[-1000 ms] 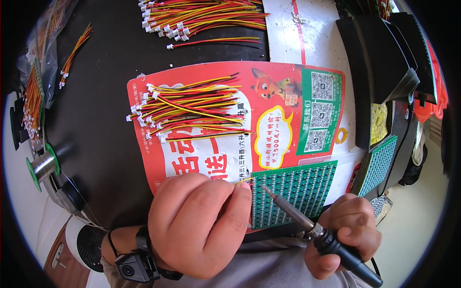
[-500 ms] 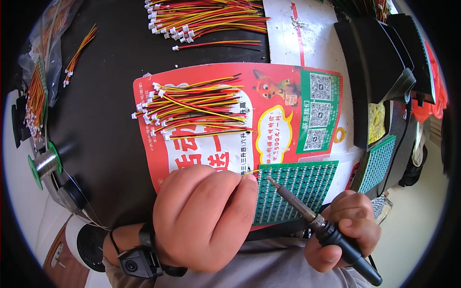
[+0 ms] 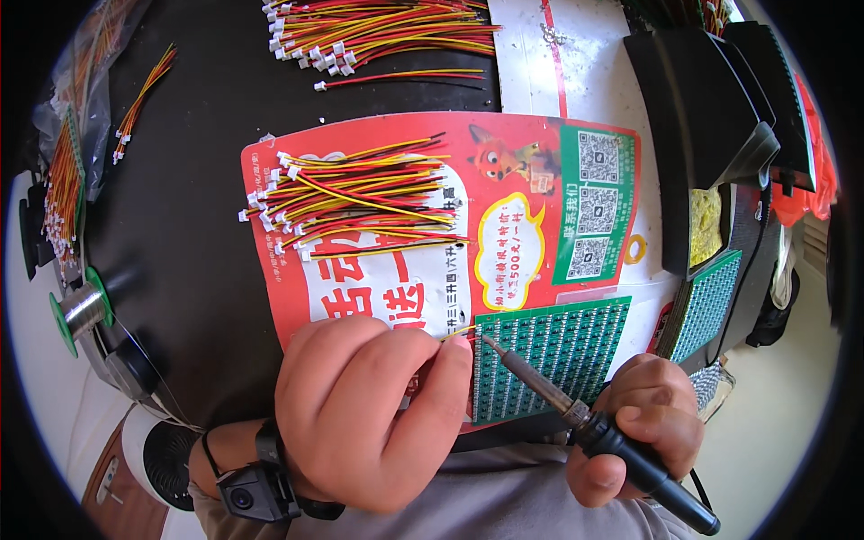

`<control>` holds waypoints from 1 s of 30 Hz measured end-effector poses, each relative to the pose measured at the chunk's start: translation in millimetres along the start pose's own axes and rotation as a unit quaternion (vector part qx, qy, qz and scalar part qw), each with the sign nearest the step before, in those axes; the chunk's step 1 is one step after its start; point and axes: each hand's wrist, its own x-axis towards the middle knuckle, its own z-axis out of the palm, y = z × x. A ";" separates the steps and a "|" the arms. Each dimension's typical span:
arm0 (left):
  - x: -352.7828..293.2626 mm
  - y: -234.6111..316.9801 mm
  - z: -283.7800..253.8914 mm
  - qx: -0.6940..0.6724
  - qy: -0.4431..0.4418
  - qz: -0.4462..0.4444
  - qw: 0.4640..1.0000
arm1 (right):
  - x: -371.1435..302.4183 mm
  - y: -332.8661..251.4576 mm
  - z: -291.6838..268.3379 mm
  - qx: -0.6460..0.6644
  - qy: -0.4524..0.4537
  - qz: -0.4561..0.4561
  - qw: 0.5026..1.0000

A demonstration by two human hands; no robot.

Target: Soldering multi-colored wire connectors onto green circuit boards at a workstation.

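My left hand [image 3: 373, 409] is closed in a pinch on a thin wire lead [image 3: 461, 331], its coloured ends reaching the top left corner of a green circuit board [image 3: 558, 355]. The rest of that lead is hidden behind my fingers. In my right hand [image 3: 643, 432] is a soldering iron [image 3: 616, 441] with a black handle, slanting up and left. Its tip is at the board's left edge, right by the wire ends; whether they touch is hard to tell. Under the board lies a red printed sheet [image 3: 513, 135], bearing a bundle of wire leads [image 3: 360, 198] with white connectors.
More wire leads [image 3: 387, 36] lie at the back. A solder spool [image 3: 83, 310] stands at the left, below a plastic bag [image 3: 90, 72] of leads. On the right are a black stand [image 3: 702, 108], a yellow sponge-like pad [image 3: 705, 225] and stacked circuit boards [image 3: 706, 306].
The iron's tip has moved left, from over the board's pads to its edge beside the wire ends. Most of the scene has shifted slightly left in view.
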 end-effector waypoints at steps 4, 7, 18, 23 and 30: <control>-0.9 -1.1 -0.6 0.003 -0.006 -0.001 1.000 | 0.9 -0.2 -9.4 0.017 -0.053 0.013 0.998; 0.2 -1.8 0.0 0.001 -0.002 0.005 1.000 | 1.4 -0.4 -11.1 0.016 -0.060 0.014 0.998; -1.5 -3.5 2.2 0.006 0.015 0.011 1.000 | 1.5 -1.0 -9.9 0.015 -0.063 0.016 0.998; -0.9 -1.2 1.5 0.008 0.009 0.005 1.000 | 2.4 -1.4 -11.7 0.014 -0.072 0.014 0.997; -1.0 0.2 -0.1 0.011 0.001 0.006 1.000 | 0.8 -3.3 -11.0 0.005 -0.066 0.016 0.998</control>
